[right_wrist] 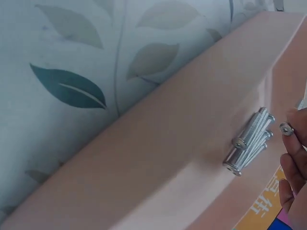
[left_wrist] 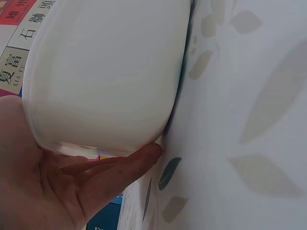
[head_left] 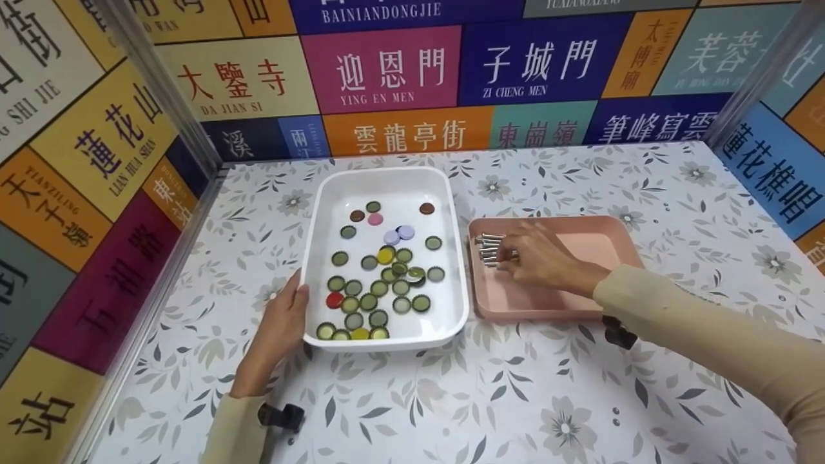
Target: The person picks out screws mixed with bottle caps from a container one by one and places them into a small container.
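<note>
My left hand (head_left: 280, 328) touches the left outer wall of a deep white tray (head_left: 387, 345), its fingers lying fairly straight along the side. In the left wrist view the fingers reach along the lower part of the tray wall (left_wrist: 105, 81). Over the left end of a pink tray (head_left: 554, 314), my right hand (head_left: 538, 258) pinches a metal bolt (right_wrist: 286, 128) between thumb and fingertips. Only the bolt's round socketed head shows clearly. Beside those fingers, several silver bolts (right_wrist: 249, 139) lie in a bunch on the pink tray's floor.
Loose bottle caps (head_left: 368, 301), mostly greenish with some yellow, red, brown, pink and lilac, are scattered inside the white tray. A floral cloth (head_left: 567, 419) covers the table. Colourful lettered panels (head_left: 380, 67) stand behind and at both sides.
</note>
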A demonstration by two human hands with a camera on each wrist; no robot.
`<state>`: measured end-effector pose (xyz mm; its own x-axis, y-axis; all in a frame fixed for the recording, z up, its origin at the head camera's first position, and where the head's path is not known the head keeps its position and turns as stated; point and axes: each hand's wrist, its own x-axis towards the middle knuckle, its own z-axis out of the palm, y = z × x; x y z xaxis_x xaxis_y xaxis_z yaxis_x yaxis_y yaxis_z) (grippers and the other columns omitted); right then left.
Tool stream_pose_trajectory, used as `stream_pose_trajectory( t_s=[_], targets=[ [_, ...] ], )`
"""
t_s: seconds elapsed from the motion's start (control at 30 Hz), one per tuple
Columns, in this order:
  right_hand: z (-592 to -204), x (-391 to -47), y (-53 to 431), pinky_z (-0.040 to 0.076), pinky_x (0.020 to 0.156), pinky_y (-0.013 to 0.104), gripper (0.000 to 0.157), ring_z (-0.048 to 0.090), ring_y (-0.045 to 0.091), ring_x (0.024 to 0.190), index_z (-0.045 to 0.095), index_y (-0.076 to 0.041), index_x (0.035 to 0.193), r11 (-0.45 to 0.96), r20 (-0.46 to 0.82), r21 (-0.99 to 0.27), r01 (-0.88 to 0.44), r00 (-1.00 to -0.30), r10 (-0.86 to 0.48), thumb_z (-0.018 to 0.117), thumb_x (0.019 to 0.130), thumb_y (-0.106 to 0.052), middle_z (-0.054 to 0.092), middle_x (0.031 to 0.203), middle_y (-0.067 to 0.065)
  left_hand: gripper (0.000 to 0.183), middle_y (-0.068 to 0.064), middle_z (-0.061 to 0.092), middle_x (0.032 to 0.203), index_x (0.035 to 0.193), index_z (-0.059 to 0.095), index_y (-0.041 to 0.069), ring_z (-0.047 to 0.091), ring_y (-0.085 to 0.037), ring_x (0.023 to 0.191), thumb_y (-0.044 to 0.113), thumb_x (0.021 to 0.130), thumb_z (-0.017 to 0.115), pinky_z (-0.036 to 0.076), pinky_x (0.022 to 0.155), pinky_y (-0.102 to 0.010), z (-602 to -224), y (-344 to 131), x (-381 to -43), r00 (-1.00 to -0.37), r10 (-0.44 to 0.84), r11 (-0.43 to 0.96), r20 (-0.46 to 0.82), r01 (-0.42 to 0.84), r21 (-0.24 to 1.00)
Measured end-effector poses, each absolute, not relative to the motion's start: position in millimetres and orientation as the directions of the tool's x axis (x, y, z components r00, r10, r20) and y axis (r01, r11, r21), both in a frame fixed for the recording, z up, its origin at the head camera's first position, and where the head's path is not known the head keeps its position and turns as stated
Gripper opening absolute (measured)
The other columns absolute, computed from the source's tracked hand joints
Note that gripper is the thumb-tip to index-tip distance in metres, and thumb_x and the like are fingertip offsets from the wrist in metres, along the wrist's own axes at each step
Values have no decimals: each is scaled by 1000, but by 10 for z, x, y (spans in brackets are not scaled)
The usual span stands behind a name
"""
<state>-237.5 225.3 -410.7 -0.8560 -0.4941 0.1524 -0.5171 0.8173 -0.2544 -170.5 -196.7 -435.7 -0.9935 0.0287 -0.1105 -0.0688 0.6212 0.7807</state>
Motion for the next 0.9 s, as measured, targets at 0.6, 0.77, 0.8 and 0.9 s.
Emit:
stream_pose_trajectory(
  t_s=[0.6, 0.77, 0.8, 0.9],
  targets=[
    [-4286, -2310, 2376, 41, 91, 46, 5, 56, 24, 87, 79, -10, 84, 813, 126, -289, -505, -862, -490, 75, 81, -7, 73, 83, 5, 54, -21, 43, 156, 162, 19, 16, 50, -37, 138, 30, 111, 26, 34, 117, -54, -4338, -1990, -1722, -994, 35, 640, -99, -54, 766],
    [-4298, -2312, 2376, 40, 92, 45, 6, 56, 24, 89, 80, -10, 85, 815, 109, -300, -496, -866, -487, 75, 82, -8, 73, 84, 3, 53, -21, 41, 157, 162, 19, 15, 45, -37, 142, 29, 111, 25, 31, 119, -53, -4314, -1996, -1721, -994, 45, 648, -101, -48, 760],
    [-4301, -2311, 2374, 40, 90, 44, 6, 56, 23, 89, 80, -10, 86, 816, 114, -295, -497, -866, -487, 76, 82, -8, 73, 84, 3, 53, -20, 40, 158, 162, 19, 15, 43, -37, 143, 29, 110, 25, 30, 120, -53, -4312, -1999, -1720, -994, 46, 649, -101, -47, 760],
    [-4301, -2304, 2370, 40, 87, 42, 5, 56, 23, 90, 80, -11, 87, 824, 114, -287, -488, -872, -476, 78, 83, -13, 74, 86, 3, 55, -20, 37, 159, 162, 19, 13, 39, -38, 145, 33, 111, 24, 28, 121, -53, -4310, -2008, -1716, -994, 33, 652, -101, -55, 756]
  ],
)
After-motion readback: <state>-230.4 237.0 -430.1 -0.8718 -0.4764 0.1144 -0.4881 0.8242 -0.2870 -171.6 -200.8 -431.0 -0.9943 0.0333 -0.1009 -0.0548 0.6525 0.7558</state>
